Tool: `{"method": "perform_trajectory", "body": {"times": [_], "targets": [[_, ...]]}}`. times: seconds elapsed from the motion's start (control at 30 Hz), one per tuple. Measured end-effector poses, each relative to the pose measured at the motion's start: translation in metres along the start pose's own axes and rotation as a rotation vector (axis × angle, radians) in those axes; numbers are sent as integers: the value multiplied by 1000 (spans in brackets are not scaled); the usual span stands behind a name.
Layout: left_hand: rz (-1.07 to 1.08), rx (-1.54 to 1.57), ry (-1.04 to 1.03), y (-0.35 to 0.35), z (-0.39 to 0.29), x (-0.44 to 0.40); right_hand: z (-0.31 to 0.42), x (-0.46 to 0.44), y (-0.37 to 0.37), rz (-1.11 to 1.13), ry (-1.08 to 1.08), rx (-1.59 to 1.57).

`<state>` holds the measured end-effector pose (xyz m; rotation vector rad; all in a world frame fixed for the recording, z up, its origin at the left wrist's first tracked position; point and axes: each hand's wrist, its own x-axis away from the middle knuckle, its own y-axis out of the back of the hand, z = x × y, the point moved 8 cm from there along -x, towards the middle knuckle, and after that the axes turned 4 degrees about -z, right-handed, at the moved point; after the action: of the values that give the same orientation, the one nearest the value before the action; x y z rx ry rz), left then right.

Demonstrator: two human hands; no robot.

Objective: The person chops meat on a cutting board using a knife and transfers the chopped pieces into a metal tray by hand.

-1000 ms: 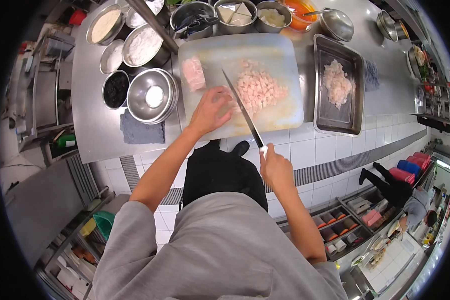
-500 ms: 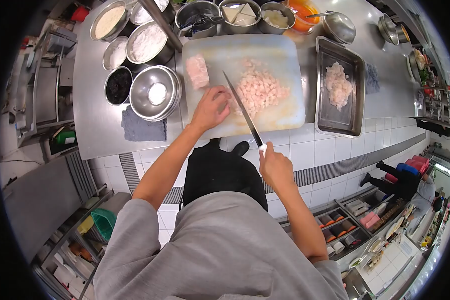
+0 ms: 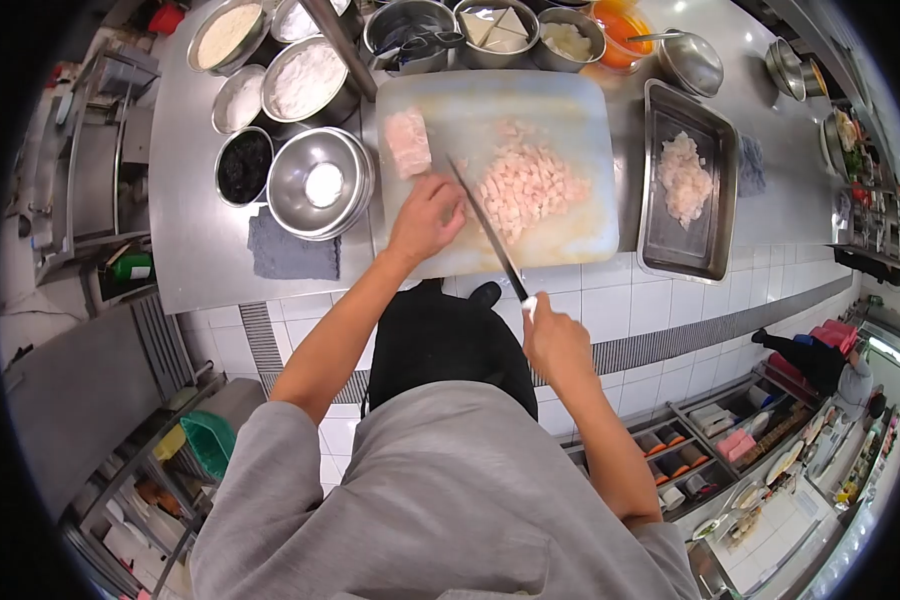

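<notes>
A long knife slants over the white cutting board, its handle wrapped in my right hand. Beside the blade, on its left, my left hand rests low on the board with fingers curled together; whatever lies under the fingertips is hidden. Right of the blade spreads a pile of diced pale pink raw meat. Above my left hand lies an uncut block of the same meat, apart from my fingers.
A metal tray with chopped pale meat stands right of the board. Stacked steel bowls sit at left on a grey cloth. Ingredient containers line the back, beside a bowl of orange liquid. Another person stands far right.
My left fingers have drawn closer together beside the blade. The knife stays at nearly the same slant. The whole view has shifted slightly, and the person far right has changed posture.
</notes>
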<state>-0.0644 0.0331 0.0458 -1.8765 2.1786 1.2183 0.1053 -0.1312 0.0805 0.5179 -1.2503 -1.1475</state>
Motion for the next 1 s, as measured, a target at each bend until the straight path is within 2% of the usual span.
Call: {"method": "perform_trajectory", "body": {"times": [0.07,0.17,0.3,0.37,0.4,0.47,0.6,0.77,0.8,0.87,0.93,1.0], "targets": [[135,-14,-15,-19,14,11,-4,-2,-22,48,-6,3],[159,-9,-55,-20,13,11,-13,-18,-47,-43,9,-57],[125,26,-42,-3,-1,10,-4,-14,-23,-61,7,-42],[-11,-12,64,16,4,15,-4,-4,-15,-37,-11,-32],[-10,-12,65,16,6,17,-5,2,-17,10,-14,-15],[63,-21,10,8,6,19,-8,7,-24,57,-9,5],[172,4,21,-9,14,20,-6,-8,-45,-2,11,-47],[210,-21,13,-12,21,21,-15,-13,-12,-59,39,-4],[206,-17,3,-13,13,20,-21,-7,1,-93,14,-4],[167,-176,134,-12,4,16,-36,5,18,-137,-28,-5],[229,-210,95,-30,-13,6,-64,13,42,-281,-172,36],[291,-245,56,-52,-24,-4,-97,4,35,-318,-250,52]]}}
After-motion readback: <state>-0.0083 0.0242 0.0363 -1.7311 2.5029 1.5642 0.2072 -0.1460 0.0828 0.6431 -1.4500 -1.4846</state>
